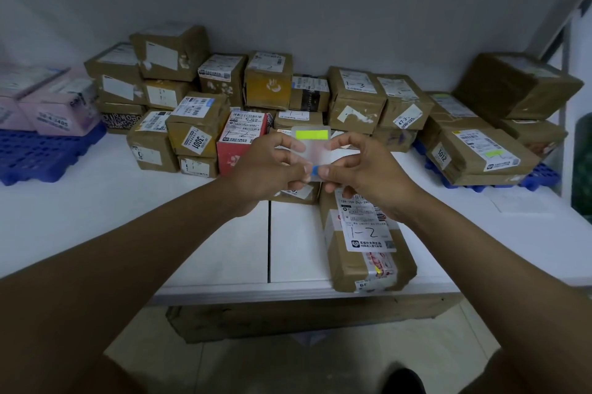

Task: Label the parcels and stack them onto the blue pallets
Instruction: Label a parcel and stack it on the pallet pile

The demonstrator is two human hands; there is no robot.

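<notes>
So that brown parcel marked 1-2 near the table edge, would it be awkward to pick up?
Probably not. The brown parcel marked 1-2 looks boxy and flat-sided, so unlikely to roll. Its glossy tape may feel slick. It overhangs the table edge slightly, so a push could tip it.

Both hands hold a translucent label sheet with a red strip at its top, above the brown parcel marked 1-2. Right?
Not quite: the head view shows the strip on the translucent label sheet is yellow-green, not red. The left hand and right hand do hold it above the brown parcel marked 1-2.
</notes>
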